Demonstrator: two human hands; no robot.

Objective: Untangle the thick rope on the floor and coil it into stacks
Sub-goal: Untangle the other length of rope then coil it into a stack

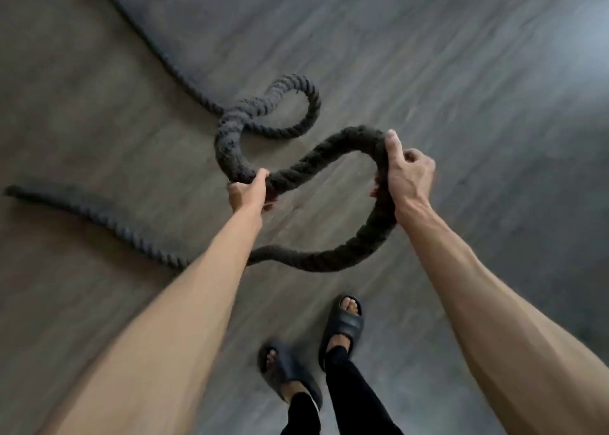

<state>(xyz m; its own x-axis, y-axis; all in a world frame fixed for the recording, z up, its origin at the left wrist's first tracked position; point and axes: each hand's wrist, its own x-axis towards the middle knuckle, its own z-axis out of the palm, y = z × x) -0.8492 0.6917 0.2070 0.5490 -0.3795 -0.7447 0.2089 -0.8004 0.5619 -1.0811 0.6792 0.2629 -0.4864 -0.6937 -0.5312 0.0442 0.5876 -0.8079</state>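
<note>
A thick dark twisted rope [316, 161] winds over the grey floor and up between my hands. My left hand [248, 192] grips it at the bottom of a raised bend, with its fingers curled round the rope. My right hand [407, 174] grips the right side of a lifted loop, thumb along the rope's top. From my right hand the rope curves down and left under my left forearm, then trails to a free end [13, 191] at the far left. Beyond my left hand the rope forms a small loop [306, 105] lying on the floor and runs off toward the top left.
My two feet in dark slides [342, 326] stand on the wood-look floor [461, 72] just below the held loop. The long rope tail [145, 36] crosses the upper left of the floor. A brighter patch of light lies at the right edge.
</note>
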